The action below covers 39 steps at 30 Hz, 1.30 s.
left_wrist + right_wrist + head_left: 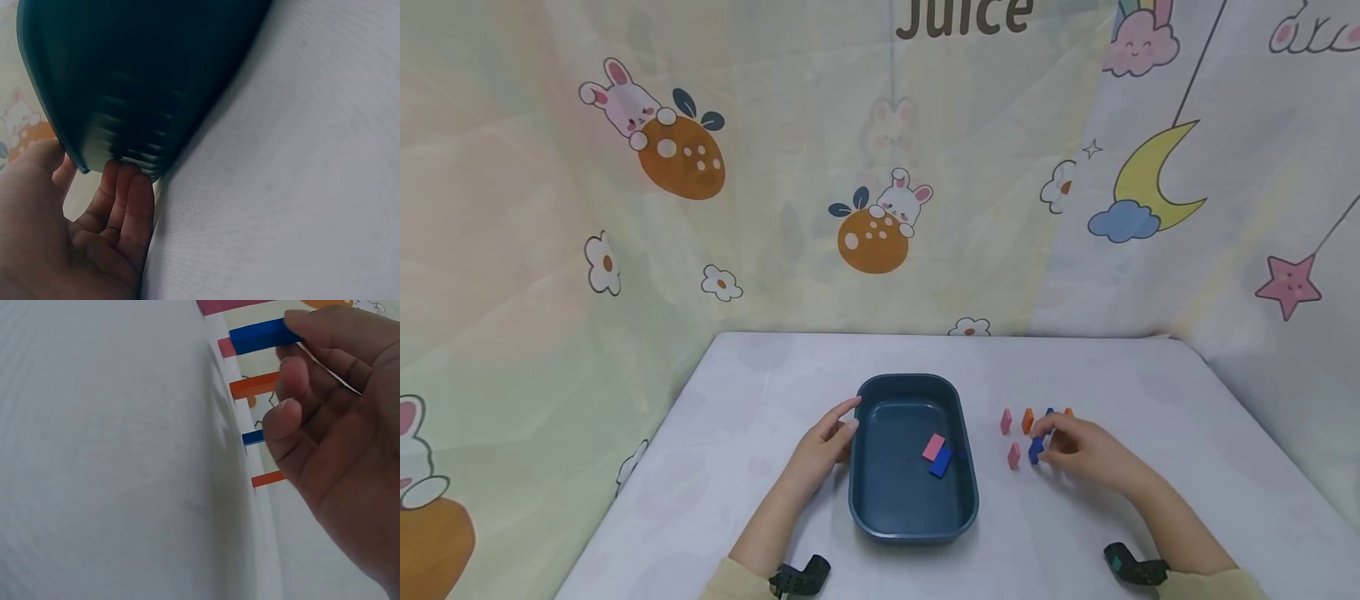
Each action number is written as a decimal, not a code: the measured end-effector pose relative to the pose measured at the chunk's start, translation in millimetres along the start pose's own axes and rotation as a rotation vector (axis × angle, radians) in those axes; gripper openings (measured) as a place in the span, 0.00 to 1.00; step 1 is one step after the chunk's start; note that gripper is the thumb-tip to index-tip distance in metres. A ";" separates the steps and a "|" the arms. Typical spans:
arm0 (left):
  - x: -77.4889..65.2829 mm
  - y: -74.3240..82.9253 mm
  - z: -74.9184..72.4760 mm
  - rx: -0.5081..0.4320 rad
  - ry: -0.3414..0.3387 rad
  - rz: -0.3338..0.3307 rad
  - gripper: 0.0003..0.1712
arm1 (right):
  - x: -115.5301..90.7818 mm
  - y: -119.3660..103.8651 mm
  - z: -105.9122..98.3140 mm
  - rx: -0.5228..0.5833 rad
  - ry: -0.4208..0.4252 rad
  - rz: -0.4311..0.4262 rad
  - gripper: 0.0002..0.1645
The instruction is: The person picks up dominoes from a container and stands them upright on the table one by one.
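Observation:
My right hand [1086, 450] pinches a blue block [262, 336] between thumb and fingertips, and the block stands on end, right at the tabletop. Just left of it stands a pink block [1014, 456]. A row behind it holds another pink block [1006, 421], an orange block [1027, 420], a second blue block [252, 437] and a second orange block [267, 479], partly hidden by the fingers. My left hand [820, 450] holds the left rim of a dark teal tray [859, 500], with fingers against its outer wall. Inside lie a pink block [933, 447] and a blue block [941, 462], flat and side by side.
A white cloth covers the table [760, 392]. Behind it hangs a printed backdrop [775, 208] with rabbits, oranges and a moon. A dark wrist camera [805, 575] sits on the left wrist, and another wrist camera [1135, 567] on the right.

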<state>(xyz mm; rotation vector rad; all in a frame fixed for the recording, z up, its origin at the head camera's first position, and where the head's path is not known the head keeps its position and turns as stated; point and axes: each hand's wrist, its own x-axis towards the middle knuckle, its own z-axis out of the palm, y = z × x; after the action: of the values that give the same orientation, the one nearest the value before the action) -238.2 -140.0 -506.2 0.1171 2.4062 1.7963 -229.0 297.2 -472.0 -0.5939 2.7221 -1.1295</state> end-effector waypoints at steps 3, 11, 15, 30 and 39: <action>-0.3 0.6 0.0 -0.009 0.002 0.003 0.28 | 1.1 2.1 1.2 -0.020 -0.010 0.006 0.17; -0.9 -0.6 -0.8 -0.001 0.007 -0.007 0.29 | 3.2 8.5 3.6 -0.058 -0.031 0.044 0.17; -0.6 -1.7 -1.0 -0.003 0.005 -0.003 0.28 | 2.9 8.3 3.5 -0.060 -0.035 0.044 0.18; -0.2 0.3 1.3 -0.025 -0.012 0.005 0.27 | 0.5 -5.4 -10.0 -0.069 0.010 0.013 0.19; -0.5 -1.2 0.1 -0.021 -0.012 -0.001 0.27 | 17.1 -29.1 -17.8 0.000 -0.052 -0.122 0.12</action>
<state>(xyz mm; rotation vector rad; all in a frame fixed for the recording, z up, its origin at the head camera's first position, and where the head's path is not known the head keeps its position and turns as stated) -237.7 -140.3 -507.4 0.1247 2.3782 1.8151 -240.5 283.2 -438.4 -0.7882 2.6736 -1.1238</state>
